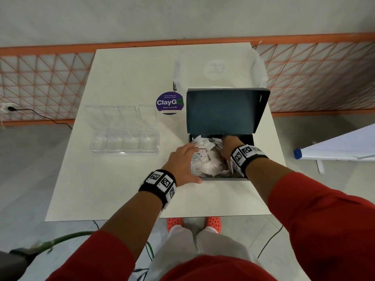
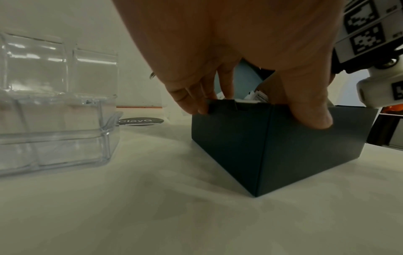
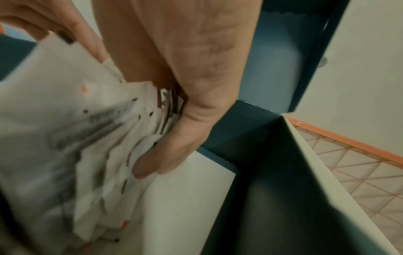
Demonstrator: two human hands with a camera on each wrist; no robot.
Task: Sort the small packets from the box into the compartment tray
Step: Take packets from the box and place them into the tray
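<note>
While both of my hands are down in the dark box (image 1: 221,126), I judge the step to be the very first one — gathering packets before any have gone across. My left hand (image 1: 182,161) hooks over the near left corner of the box, fingers (image 2: 191,96) curled over the rim and thumb pressed on the outer wall, so it grips the box and steadies it. My right hand (image 1: 229,147) is buried in the heap of small white packets (image 1: 207,159); the right wrist view shows its thumb pressing against a fanned stack of them, but whether the fingers behind truly close round that stack I cannot tell — they are hidden by the paper.

All the packets lie in the box, under its raised lid. To the left on the bench (image 1: 121,189), well apart from the box, the clear compartment tray (image 1: 124,138) stands with its lid open, and its compartments look bare so far.

Next, I reckon, a bunch has to be lifted clear of the rim and carried left to the tray, and the packets told apart by their print.

That print is the trouble: it is blurred in every view, so I cannot say how many kinds there are. The tray's dividers are hard to trace through the clear plastic, and the box floor is covered.
</note>
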